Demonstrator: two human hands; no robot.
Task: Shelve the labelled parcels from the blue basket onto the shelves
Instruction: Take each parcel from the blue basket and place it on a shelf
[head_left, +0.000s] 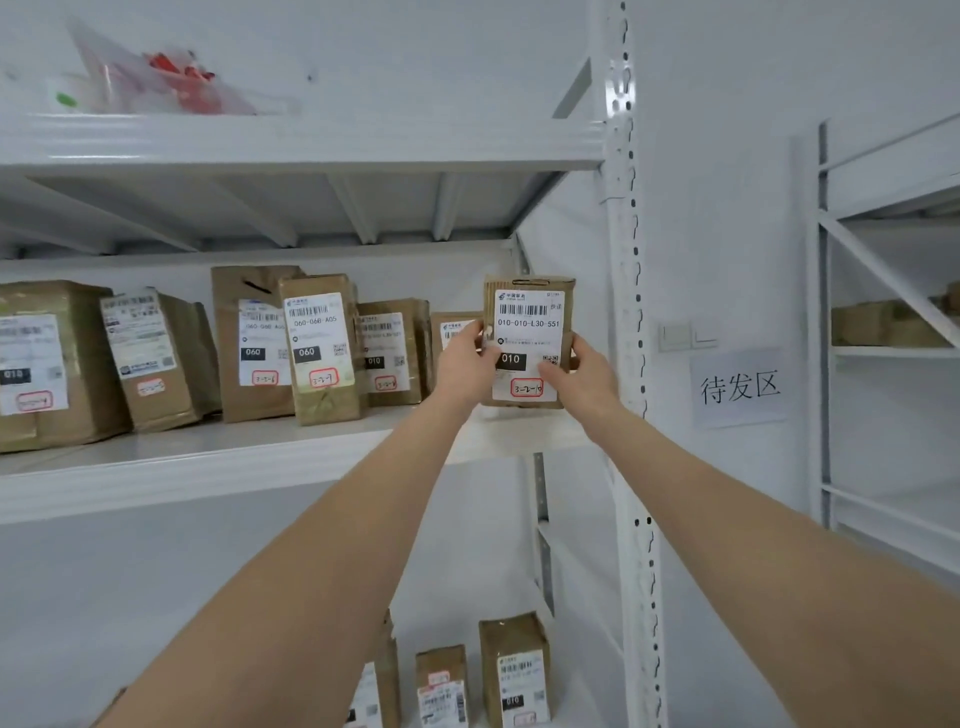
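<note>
White shelf (208, 467), six parcels (322, 358) standing, both hands (464, 359) (577, 373) gripping seventh parcel (527, 312)

brown parcel (530, 332) w/ white label, red-outlined tag, white shelves (208, 457), maybe red bag (176, 78)

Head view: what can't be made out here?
All head view.
Held parcel: left hand and right hand cover its lower sides; contact with the shelf unclear.
Parcel behind it: label mostly hidden by the left hand.
Top-shelf bag: blurred, contents unreadable.
Bottom parcels: cut off by the frame's lower edge.
</note>
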